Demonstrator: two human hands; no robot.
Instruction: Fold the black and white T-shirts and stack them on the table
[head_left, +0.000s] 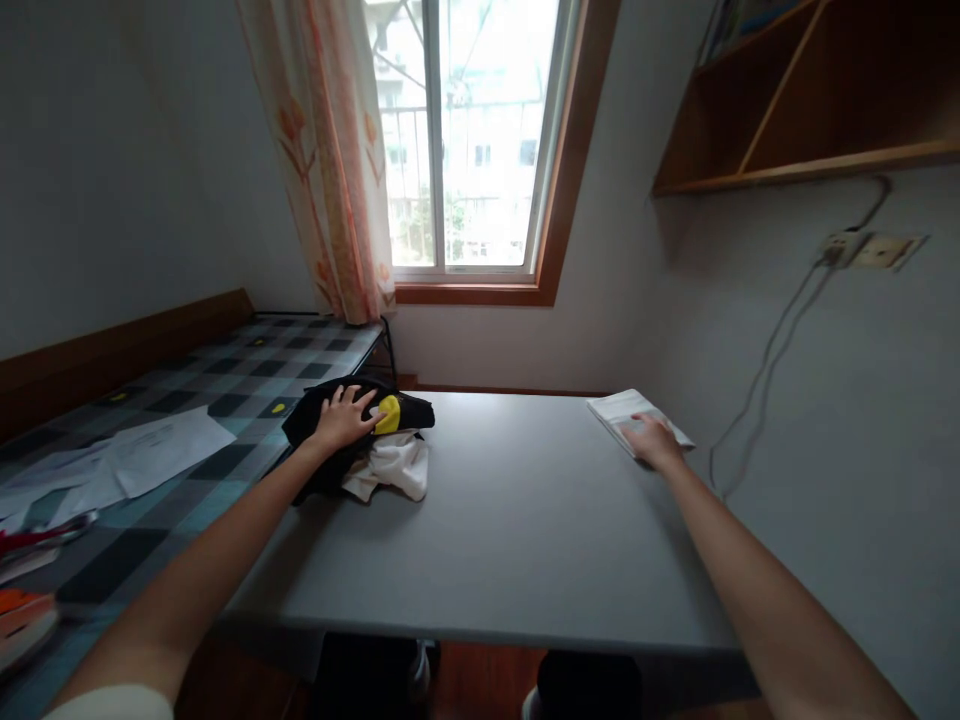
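Note:
My left hand (346,418) lies on a rumpled black garment (309,408) with a yellow patch, its fingers spread over the cloth. Below that hand, a crumpled white cloth (396,466) sticks out from the heap at the left end of the table. At the far right corner, my right hand (654,440) is on a folded white cloth (619,405). Its fingers look closed on the near side of this flat bundle, though the fingertips are partly blurred.
The pale table (495,530) reaches toward the window wall. A bed with a checked cover (187,385) adjoins it on the left, bearing paper sheets (150,455). Cables (765,370) hang along the right wall under a wooden shelf (810,165). A curtain (330,150) hangs beside the window.

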